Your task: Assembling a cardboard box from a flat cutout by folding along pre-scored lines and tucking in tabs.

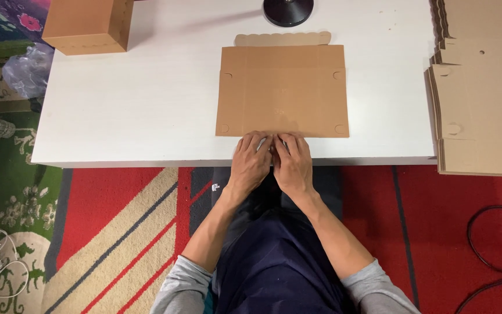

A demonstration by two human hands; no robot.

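Pressing down side by side, the left hand and the right hand are laid on the near edge of one flat cardboard blank, fingers bent and loosely open, nothing being gripped. The blank is placed in the middle of the white table. One folded box is seen far left, one stack of blanks at right, and one black lamp base behind.
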